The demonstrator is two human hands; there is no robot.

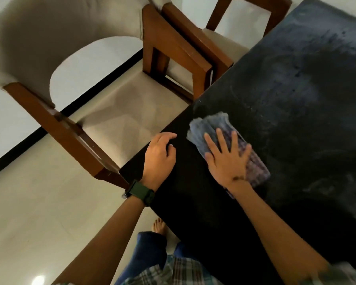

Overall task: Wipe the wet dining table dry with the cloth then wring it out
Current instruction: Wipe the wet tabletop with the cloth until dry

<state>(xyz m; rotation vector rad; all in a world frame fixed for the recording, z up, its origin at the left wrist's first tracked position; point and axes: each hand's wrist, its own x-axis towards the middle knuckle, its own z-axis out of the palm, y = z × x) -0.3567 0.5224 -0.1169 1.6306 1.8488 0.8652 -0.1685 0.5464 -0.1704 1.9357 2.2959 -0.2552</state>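
Note:
A dark dining table (296, 83) fills the right side of the view, with pale wet smears across its top. A blue-grey folded cloth (214, 124) lies flat near the table's left edge. My right hand (227, 159) presses down on the cloth with fingers spread, covering its middle. My left hand (159, 155) rests on the table's left edge beside the cloth, fingers curled over the rim, holding nothing. A green watch sits on my left wrist.
A wooden chair with a beige cushioned seat (119, 118) stands close against the table's left edge. A second wooden chair (220, 38) is behind it. Pale tiled floor (39, 212) lies on the left. My bare foot (159, 226) is under the table edge.

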